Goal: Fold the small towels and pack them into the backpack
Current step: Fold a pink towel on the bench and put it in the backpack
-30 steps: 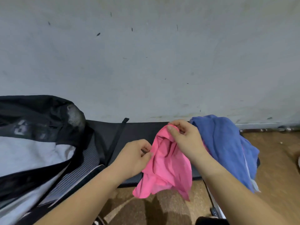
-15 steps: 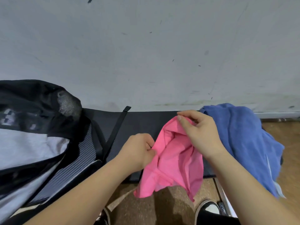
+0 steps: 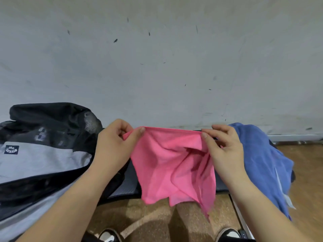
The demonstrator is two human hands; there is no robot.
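1. The left hand [image 3: 113,147] pinches the upper left corner of the pink towel [image 3: 171,168] between thumb and curled fingers.
2. The right hand [image 3: 225,151] pinches the upper right corner in the same way, thumb in front and fingers bent behind the cloth.
3. The two hands are well apart, and the towel's top edge runs nearly straight and taut between them.
4. The pink towel is in the air in front of the person. Below the taut edge it hangs loose and creased, with one point drooping lowest toward 5 o'clock, over the floor [image 3: 307,163].
5. At 9 o'clock from the pink towel lies the backpack [image 3: 40,158], black mesh on top and grey in the middle, with a small dark patch [image 3: 11,149] on the grey panel. The left forearm crosses in front of it. Whether its main compartment is open cannot be told.
6. At 3 o'clock from the pink towel a blue towel [image 3: 258,154] lies bunched, draping off the edge toward 5 o'clock. The right hand partly covers its near side.
7. A strip of the dark worktop [image 3: 221,185] shows just below the right wrist.
8. A pale, scuffed wall [image 3: 157,67] fills everything toward 12 o'clock.
9. At 6 o'clock, two dark shoes with white toes [image 3: 108,236] [image 3: 229,232] stand on the brown floor.
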